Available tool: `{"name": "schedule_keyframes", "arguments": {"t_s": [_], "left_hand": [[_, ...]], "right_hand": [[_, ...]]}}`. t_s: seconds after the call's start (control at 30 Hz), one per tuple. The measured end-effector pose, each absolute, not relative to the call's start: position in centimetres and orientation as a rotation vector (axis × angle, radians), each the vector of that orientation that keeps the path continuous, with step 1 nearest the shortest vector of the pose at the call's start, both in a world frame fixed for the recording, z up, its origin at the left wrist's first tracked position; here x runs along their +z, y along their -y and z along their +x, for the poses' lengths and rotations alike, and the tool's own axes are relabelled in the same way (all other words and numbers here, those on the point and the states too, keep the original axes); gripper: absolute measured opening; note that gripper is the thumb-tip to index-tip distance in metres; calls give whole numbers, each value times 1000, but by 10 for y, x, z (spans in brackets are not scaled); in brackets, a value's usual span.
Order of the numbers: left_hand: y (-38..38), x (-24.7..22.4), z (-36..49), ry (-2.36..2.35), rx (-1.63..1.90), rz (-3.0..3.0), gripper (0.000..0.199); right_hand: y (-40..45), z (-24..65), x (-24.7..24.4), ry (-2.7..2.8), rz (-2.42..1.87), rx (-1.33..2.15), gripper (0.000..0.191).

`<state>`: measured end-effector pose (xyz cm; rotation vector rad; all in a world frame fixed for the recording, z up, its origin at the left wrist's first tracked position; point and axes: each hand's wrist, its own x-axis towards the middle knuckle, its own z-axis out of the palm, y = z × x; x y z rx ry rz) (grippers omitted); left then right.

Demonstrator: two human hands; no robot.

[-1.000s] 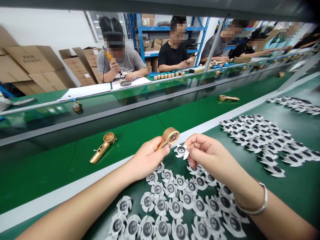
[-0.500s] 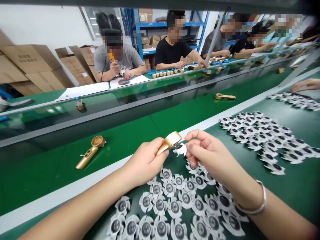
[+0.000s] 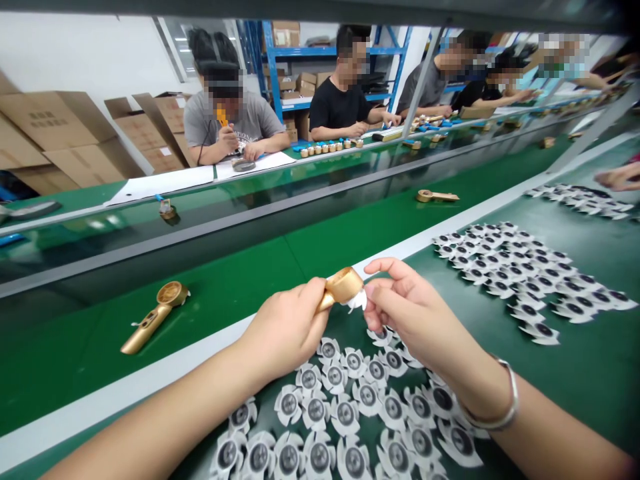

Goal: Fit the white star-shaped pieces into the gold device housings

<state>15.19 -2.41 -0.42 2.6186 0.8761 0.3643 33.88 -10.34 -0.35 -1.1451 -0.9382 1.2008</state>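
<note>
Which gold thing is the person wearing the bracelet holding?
The gold piece in the left hand, beside a white wheel; the nearby gold ones lie on the green belt.

Factory workshop, with workers along what seems a conveyor belt.

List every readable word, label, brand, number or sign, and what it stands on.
Gray shirt: "PION" seems to show; the rest is hidden or unclear.
Large cardboard box: printed marks, too blurred to read.
White label on another box: too small to read.
Held gold case: none readable.
</note>
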Motion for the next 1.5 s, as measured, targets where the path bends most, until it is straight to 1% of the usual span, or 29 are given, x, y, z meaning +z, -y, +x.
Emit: {"name": "schedule_keyframes", "arguments": {"t_s": [0.33, 0.5, 0.63, 0.73, 0.8, 0.87, 1.03, 1.13, 1.23, 1.4, 1.5], "left_hand": [[23, 3, 149, -819, 400, 2959, 8], [23, 5, 149, -835, 395, 3033, 10], [27, 4, 151, -847, 477, 3004, 8], [27, 4, 151, -819, 516, 3017, 9], [25, 4, 150, -787, 487, 3040, 9], [23, 4, 150, -751, 456, 3052, 9], [23, 1, 150, -813, 386, 3035, 7], [26, 3, 152, -871, 356, 3028, 8], [26, 5, 151, -810, 403, 3056, 8], [25, 2, 150, -752, 509, 3044, 9], [25, -2, 150, -773, 526, 3042, 8]], "right_hand": [[107, 329, 1, 931, -1101, 1184, 25], [112, 325, -2, 1048, -1134, 979, 18], [117, 321, -2, 1118, -1131, 805, 22], [116, 323, 0, 1029, -1145, 957, 22], [114, 325, 1, 976, -1131, 1108, 23], [113, 325, 1, 960, -1130, 1173, 25], [116, 318, -1, 966, -1194, 941, 25], [116, 317, -2, 910, -1175, 1011, 26], [117, 317, -2, 876, -1139, 1126, 26], [125, 309, -2, 980, -1172, 829, 29], [127, 307, 0, 953, -1180, 856, 30]]}}
